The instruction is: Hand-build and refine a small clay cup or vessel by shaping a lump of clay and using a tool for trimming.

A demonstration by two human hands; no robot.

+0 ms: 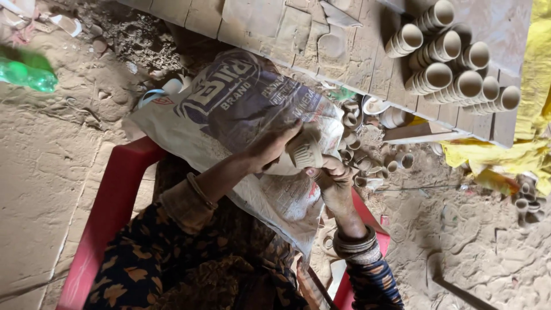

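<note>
Head view: the person sits in a red chair [109, 201] with a printed sack [229, 115] spread over the lap. Both hands meet over the sack on one small clay cup [304, 152], pale and ribbed, lying tilted on its side rather than upright.

Left hand [270, 146]: grip closed on the cup from the near side, fingers curled over its wall. Right hand [333, 178]: grip also closed, on the cup's lower edge, fingertips pressed against the rim. The cup is held clear of the sack, between the two grips.

Beyond the grip, a wooden board [356, 51] serves as the surface; on it lie stacked rows of similar cups [453, 63], mouths facing the camera. Just past the right grip, loose cups [367, 155] lie heaped on the ground under the board's edge. A few more cups [525, 198] sit well off to the right on the dirt floor [470, 241], near a yellow cloth [516, 155]. A green bottle [26, 72] lies far to the left.

Risks, as judged:
- The cup looks thin-walled; uneven pressure from either grip could crack or dent the rim.
- Dusty hands on a ribbed wall could slip; the cup would drop onto the sack or roll off into the heap, chipping itself and others.
- The sack slopes toward the right knee, so anything released rolls that way.
- The stacked rows lie unrestrained near the board's edge; a knock could send them down.
</note>
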